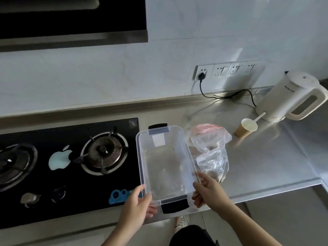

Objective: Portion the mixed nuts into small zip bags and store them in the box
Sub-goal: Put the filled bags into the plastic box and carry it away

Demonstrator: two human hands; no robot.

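Left hand (137, 203): fingers curled, gripping the clear rectangular plastic box (166, 162) at its near-left corner.
Right hand (206, 190): fingers pinching the box's right rim.
Writing: none readable; pale apple-shaped sticker (59, 159) on hob.

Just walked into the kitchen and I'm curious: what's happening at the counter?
A person holds a clear plastic box by its near end, left hand and right hand gripping the corners beside the gas hob. Crumpled plastic bags lie right of it; a paper cup and kettle stand behind.
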